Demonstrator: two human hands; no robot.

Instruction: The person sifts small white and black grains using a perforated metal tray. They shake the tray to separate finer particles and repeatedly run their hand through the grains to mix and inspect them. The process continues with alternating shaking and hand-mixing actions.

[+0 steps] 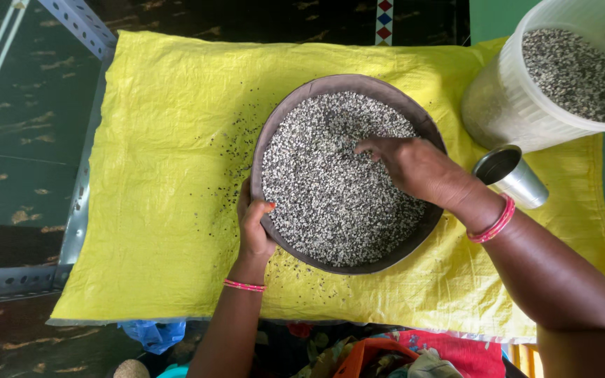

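1. Nearest the camera, the person's right forearm runs up from the lower right corner, with a pink bangle (493,222) at the wrist.
2. Its right hand (414,168) lies palm down in the grain (330,189), fingers spread loosely on the black-and-white kernels and closed on nothing.
3. Across from it, the left hand (255,225) grasps the near left rim of the round dark tray (428,126), thumb hooked over the edge.
4. That tray, heaped with grain, rests in the middle of a yellow woven sack (169,140) spread flat.
5. Stray kernels dot the sack just left of the tray.
6. At upper right stands a white plastic bucket (512,105) filled with the same grain.
7. Just below the bucket a small steel cup (512,175) lies tipped on its side, near the right wrist.
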